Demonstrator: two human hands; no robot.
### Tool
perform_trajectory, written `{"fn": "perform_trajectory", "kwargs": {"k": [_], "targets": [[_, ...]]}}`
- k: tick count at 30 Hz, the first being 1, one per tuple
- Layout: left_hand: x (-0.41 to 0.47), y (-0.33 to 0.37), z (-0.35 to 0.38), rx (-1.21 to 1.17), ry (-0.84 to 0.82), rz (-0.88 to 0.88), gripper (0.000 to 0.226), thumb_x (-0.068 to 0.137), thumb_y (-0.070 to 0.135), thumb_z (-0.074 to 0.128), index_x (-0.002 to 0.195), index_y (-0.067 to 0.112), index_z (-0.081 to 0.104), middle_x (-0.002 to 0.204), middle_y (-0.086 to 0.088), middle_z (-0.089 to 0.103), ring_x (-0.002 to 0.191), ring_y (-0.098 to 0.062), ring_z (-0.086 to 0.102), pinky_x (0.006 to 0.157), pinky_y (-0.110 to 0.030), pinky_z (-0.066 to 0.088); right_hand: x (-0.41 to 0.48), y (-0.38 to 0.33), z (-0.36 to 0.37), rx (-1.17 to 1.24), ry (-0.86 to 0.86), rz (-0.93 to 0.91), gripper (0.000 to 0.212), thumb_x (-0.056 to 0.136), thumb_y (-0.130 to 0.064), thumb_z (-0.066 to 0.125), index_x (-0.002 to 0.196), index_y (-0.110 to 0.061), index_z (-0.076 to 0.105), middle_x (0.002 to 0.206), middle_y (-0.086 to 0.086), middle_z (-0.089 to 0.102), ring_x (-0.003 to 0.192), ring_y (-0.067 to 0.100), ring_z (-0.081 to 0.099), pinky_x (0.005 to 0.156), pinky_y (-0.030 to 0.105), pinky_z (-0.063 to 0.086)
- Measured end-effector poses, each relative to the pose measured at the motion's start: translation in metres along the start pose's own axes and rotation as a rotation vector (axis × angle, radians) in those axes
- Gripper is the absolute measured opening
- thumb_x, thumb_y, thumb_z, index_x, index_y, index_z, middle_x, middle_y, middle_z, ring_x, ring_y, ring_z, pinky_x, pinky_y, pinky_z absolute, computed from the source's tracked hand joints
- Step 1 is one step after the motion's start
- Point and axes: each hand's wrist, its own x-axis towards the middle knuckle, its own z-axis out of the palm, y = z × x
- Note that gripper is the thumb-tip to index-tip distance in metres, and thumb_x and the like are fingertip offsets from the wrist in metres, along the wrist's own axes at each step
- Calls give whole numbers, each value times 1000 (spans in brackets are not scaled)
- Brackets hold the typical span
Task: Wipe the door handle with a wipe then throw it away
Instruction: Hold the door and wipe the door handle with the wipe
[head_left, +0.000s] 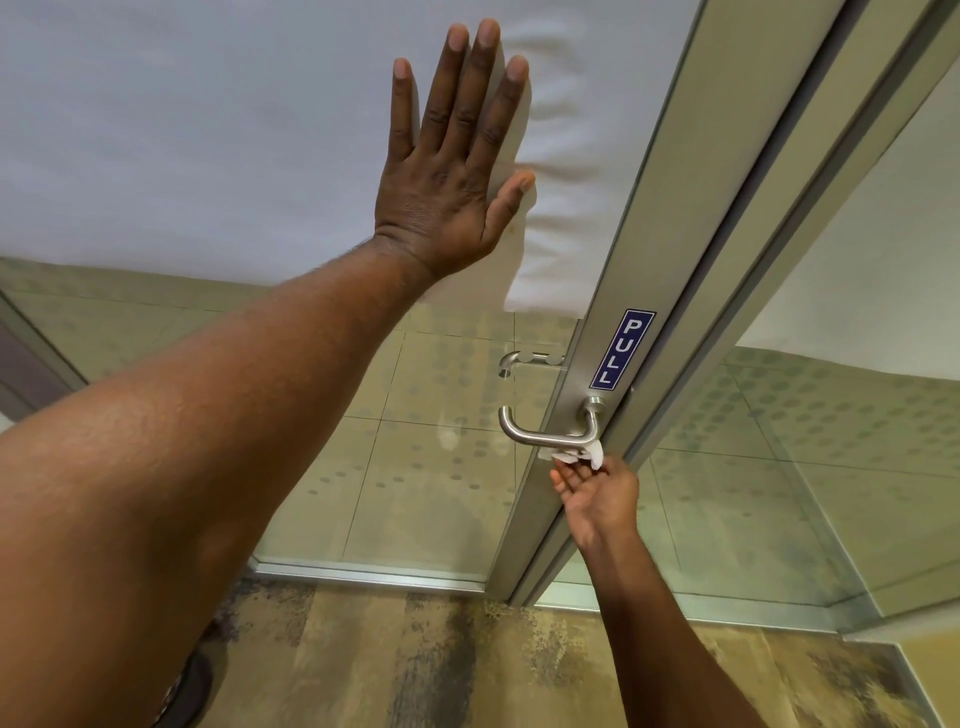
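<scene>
Head view, looking down along both of my arms at a glass door. My left hand (452, 156) is spread wide and flat, fingers straight and pointing up, palm pressed against the frosted white panel (208, 130) that covers the upper part of the glass. It holds nothing.

My right hand (597, 493) is lower, just under the door handle (550, 434). Its fingers are curled upward and pinch a small white wipe (582, 453), which is bunched up and pressed against the underside of the handle's horizontal bar, close to the bend where the bar turns up toward its round mount. The wipe touches the metal; my fingertips sit right beneath it.

The handle is a brushed-metal lever fixed to the grey metal door frame (670, 218), and its free end curves back toward the glass. Just above the mount a blue sign (622, 349) reads PULL in white letters, running down the frame. Through the clear lower glass I see a second lever (524, 359) on the far side of the door, higher than the near one. Beige floor tiles with dotted patches show beyond the glass, and mottled brown and tan carpet (467, 665) lies below my arms.
</scene>
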Motion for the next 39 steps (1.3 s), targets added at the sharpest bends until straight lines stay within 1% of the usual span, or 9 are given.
{"fn": "perform_trajectory", "kwargs": {"k": [5, 10, 15, 18, 23, 27, 32, 37, 39], "targets": [[0, 0, 3, -9, 15, -4, 75, 107, 60, 32, 163, 9, 27, 165, -23, 31, 152, -41, 25, 121, -62, 12, -4, 9, -34, 77, -13, 77, 21, 88, -21, 52, 103, -13, 64, 104, 15, 70, 99, 31, 66, 97, 48, 48], [-1, 1, 1, -32, 4, -2, 74, 109, 60, 28, 163, 9, 24, 165, -24, 31, 152, -42, 27, 120, -65, 14, -6, 7, -56, 140, -50, 75, 9, 95, -10, 58, 94, -8, 67, 92, 15, 70, 86, 27, 72, 88, 41, 58], [-1, 0, -1, -39, -11, -10, 74, 109, 60, 27, 163, 9, 21, 166, -24, 29, 153, -43, 27, 121, -65, 14, 2, 5, -57, -130, 159, -146, 18, 90, -5, 74, 106, -1, 67, 98, 12, 72, 89, 27, 73, 69, 35, 63], [-1, 1, 0, -39, -16, -15, 74, 109, 60, 28, 163, 9, 22, 166, -24, 29, 153, -43, 27, 120, -66, 14, 6, 2, -46, -251, 219, -267, 32, 87, -4, 78, 116, 0, 67, 108, 17, 72, 93, 29, 72, 82, 42, 62], [-1, 0, 1, -16, 4, -6, 74, 109, 59, 30, 162, 9, 24, 165, -24, 31, 152, -42, 29, 120, -63, 12, 6, -3, -15, -327, 344, -482, 13, 85, -7, 77, 94, -16, 75, 102, 13, 78, 89, 20, 76, 78, 26, 59], [-1, 1, 1, -24, -1, -8, 73, 109, 59, 30, 162, 9, 25, 164, -24, 33, 152, -42, 30, 120, -65, 14, 6, -13, 3, -507, 327, -701, 19, 92, -9, 68, 108, -20, 73, 118, 2, 64, 100, 12, 68, 78, 10, 53], [-1, 0, -1, -29, -5, -13, 73, 109, 59, 30, 162, 9, 25, 164, -25, 32, 152, -43, 30, 120, -65, 15, -3, -5, 3, -739, 133, -871, 30, 98, -4, 58, 123, -12, 74, 123, -1, 66, 112, 6, 63, 93, 10, 48], [-1, 1, -1, -31, -5, -14, 73, 109, 58, 30, 161, 8, 25, 164, -25, 32, 152, -43, 30, 120, -67, 17, -2, 0, 3, -669, 156, -832, 35, 98, 0, 56, 121, -18, 75, 117, -11, 72, 111, -7, 64, 93, 7, 48], [-1, 1, -1, -30, -1, -14, 73, 109, 58, 31, 161, 8, 25, 164, -25, 33, 152, -43, 30, 120, -67, 17, 5, -4, 6, -573, 241, -728, 35, 98, -1, 55, 119, -18, 77, 111, -6, 75, 102, 0, 68, 90, 13, 53]]}}
